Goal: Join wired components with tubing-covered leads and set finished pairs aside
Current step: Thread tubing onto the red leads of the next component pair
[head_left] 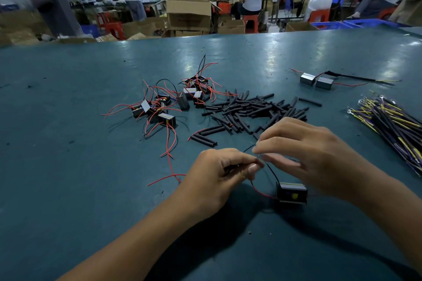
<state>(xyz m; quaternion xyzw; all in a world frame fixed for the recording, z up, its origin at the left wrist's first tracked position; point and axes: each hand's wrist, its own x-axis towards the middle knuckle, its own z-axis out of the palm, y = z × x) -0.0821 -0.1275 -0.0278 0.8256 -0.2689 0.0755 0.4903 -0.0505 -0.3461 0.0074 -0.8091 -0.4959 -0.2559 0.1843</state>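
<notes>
— How many parts are on the table (68, 189)?

— One small black block (291, 193) lies just under the hands. Two grey blocks (316, 80) sit joined side by side at the far right, a black lead trailing from them. The loose pile of wired blocks (167, 100) holds roughly eight; the tangle hides an exact count. The black tubes (249, 110) and the bundle of yellow-and-black wires (392, 125) are too many to count.

— And the hands?

— Both are raised over the table, knuckles up. The left hand (219, 173) pinches thin wire ends between thumb and forefinger. The right hand (306, 150) meets it, fingertips pressed together on the same wires, which run down to the black block.
</notes>
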